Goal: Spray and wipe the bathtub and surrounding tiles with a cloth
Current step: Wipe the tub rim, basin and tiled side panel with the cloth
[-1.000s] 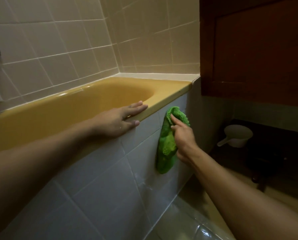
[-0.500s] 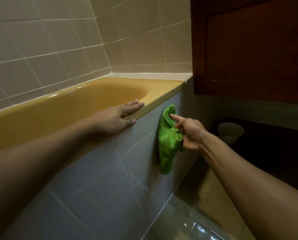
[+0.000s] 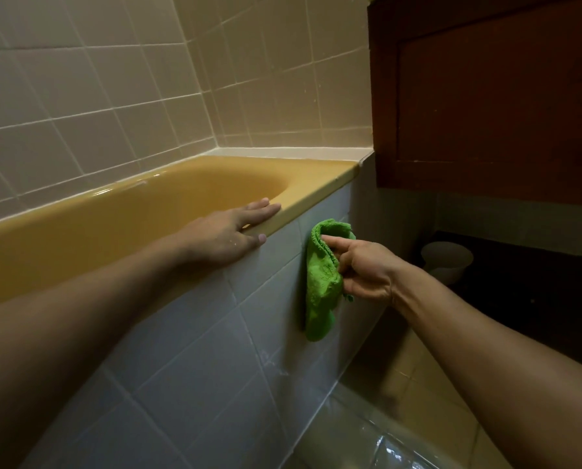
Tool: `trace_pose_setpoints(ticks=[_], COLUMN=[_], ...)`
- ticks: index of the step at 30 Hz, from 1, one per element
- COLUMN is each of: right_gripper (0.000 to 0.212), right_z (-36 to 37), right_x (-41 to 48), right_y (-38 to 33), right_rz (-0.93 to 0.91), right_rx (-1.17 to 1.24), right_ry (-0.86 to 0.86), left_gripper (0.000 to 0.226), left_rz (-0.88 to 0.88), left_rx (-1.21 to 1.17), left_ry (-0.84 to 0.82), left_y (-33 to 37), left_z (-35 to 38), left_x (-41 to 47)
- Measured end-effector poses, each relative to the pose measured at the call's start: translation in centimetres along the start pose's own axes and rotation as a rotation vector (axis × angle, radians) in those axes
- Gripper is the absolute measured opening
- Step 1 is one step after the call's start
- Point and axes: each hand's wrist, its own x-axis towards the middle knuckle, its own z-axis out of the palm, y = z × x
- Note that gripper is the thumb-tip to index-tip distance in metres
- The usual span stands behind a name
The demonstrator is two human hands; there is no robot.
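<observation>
A yellow bathtub (image 3: 320, 194) runs along the beige tiled wall (image 3: 97, 106), with a grey tiled front panel (image 3: 198, 350) below its rim. My left hand (image 3: 225, 235) rests flat on the tub's rim, fingers straight and the thumb down over the edge. A green cloth (image 3: 320, 282) hangs against the front panel near its right end. My right hand (image 3: 360, 269) grips the cloth, with the index finger stretched into its upper fold and the other fingers curled round it. No spray bottle is in view.
A dark wooden cabinet (image 3: 485, 96) stands right of the tub's end. A white plastic scoop (image 3: 447, 260) sits in the dark recess below it. The floor tiles (image 3: 367, 445) at the panel's foot shine wet, and wet streaks show on the panel.
My right hand has turned from pressing the cloth flat on the panel to gripping it with curled fingers, knuckles out. The left hand stays on the rim. The view has shifted slightly right.
</observation>
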Motion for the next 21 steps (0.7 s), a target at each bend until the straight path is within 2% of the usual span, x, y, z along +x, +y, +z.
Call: trace_pose_setpoints(ticks=[2, 4, 7, 9, 12, 17, 21], right_gripper=[0.053, 0.053, 0.059, 0.056, 0.054, 0.056, 0.061], right_z=[0.6, 1.3, 1.6, 1.5, 0.7, 0.4, 0.7], right_x=[0.3, 0.4, 0.5, 0.9, 2.1, 2.6, 3.8], right_y=[0.7, 1.2, 1.2, 1.2, 2.1, 2.9, 4.6], right_rz=[-0.064, -0.148, -0.188, -0.213, -0.319, -0.485, -0.627], right_rx=[-0.155, -0.212, 0.028, 0.060, -0.180, -0.458, -0.522], right_ry=[0.084, 0.193, 0.230, 0.259, 0.367, 0.427, 0.473], left_gripper=[0.072, 0.072, 0.073, 0.074, 0.073, 0.061, 0.060], left_rz=[-0.001, -0.007, -0.009, -0.003, 0.007, 0.005, 0.001], left_rx=[-0.005, -0.006, -0.017, -0.011, 0.001, 0.027, 0.069], left_ry=[0.003, 0.001, -0.003, -0.001, 0.008, 0.030, 0.020], left_y=[0.1, 0.1, 0.1, 0.1, 0.0, -0.2, 0.3], left_z=[0.0, 0.0, 0.0, 0.0, 0.0, 0.2, 0.3], left_x=[-0.1, -0.2, -0.2, -0.2, -0.2, -0.2, -0.6])
